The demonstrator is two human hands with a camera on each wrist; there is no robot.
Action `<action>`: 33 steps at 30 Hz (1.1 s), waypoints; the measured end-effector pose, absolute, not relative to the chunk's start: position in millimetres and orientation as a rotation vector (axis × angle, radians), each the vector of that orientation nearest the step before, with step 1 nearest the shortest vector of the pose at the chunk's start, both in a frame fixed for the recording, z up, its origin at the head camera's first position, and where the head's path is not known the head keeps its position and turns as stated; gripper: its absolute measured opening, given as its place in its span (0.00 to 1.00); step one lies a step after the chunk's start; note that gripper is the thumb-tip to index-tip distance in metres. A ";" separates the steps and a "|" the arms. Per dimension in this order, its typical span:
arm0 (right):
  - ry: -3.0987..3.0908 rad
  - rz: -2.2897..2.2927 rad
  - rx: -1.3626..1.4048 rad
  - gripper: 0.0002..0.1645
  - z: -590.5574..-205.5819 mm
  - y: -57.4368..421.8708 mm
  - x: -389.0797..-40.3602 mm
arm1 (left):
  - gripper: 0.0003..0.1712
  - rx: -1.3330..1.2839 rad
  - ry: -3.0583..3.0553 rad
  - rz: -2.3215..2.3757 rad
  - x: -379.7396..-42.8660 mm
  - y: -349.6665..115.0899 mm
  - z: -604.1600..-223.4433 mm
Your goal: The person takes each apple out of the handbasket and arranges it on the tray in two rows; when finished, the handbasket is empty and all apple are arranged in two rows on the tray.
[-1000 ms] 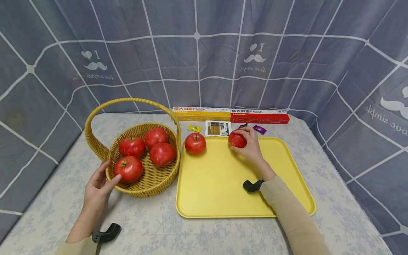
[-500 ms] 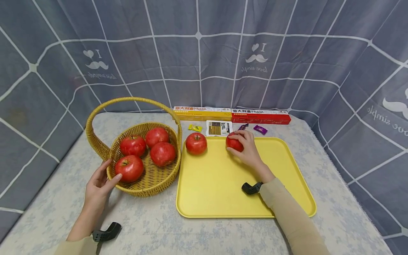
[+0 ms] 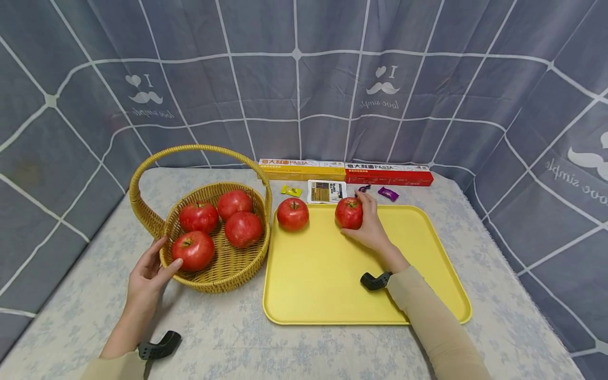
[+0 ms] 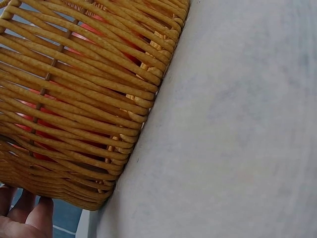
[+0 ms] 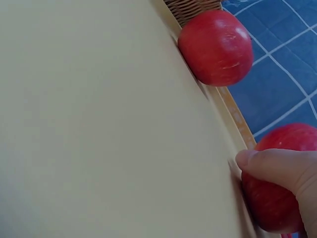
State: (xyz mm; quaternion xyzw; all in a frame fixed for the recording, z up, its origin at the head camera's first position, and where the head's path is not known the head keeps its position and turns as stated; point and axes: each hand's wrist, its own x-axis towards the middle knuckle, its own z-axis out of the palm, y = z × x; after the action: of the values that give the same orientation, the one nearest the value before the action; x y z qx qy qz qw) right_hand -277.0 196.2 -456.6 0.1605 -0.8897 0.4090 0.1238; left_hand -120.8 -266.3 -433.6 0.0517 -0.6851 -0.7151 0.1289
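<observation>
A basket [image 3: 223,285] holding four apples [image 3: 192,251] stands left of a tray [image 3: 323,279] with two apples [image 3: 292,214] at its back; boxes [image 3: 304,170] lie behind.

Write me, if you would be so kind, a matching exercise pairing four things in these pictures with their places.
Things:
1. The person's left hand
2. The person's right hand
3. The long red-and-white box
4. The small, shiny yellow packet

Places:
A. Just left of the flat, white printed pouch
B. On the side of the round, golden woven basket
C. In line with the long yellow-and-white box
D. Around a round red apple at the far edge of the flat yellow tray

Right pairs: 1-B, 2-D, 3-C, 4-A.
</observation>
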 end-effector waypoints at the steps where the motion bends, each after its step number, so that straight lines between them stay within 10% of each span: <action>1: -2.590 1.200 0.464 0.63 -457.4 196.2 -277.7 | 0.37 0.156 -1.996 -2.076 -120.9 -266.4 -433.3; 15: -2.557 1.353 0.376 0.66 -441.1 192.1 -274.9 | 0.37 0.163 -1.985 -2.083 -120.7 -265.1 -432.5; 33: -2.297 1.729 1.011 0.25 -348.1 66.8 -216.8 | 0.38 0.172 -2.000 -2.057 -121.2 -265.2 -432.9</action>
State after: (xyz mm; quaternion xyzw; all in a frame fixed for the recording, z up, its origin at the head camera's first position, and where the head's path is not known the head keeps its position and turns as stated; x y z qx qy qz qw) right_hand -216.8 66.8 -348.1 0.3314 -0.7530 0.5666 0.0469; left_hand -121.2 -265.2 -432.9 0.0593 -0.6897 -0.7093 0.1332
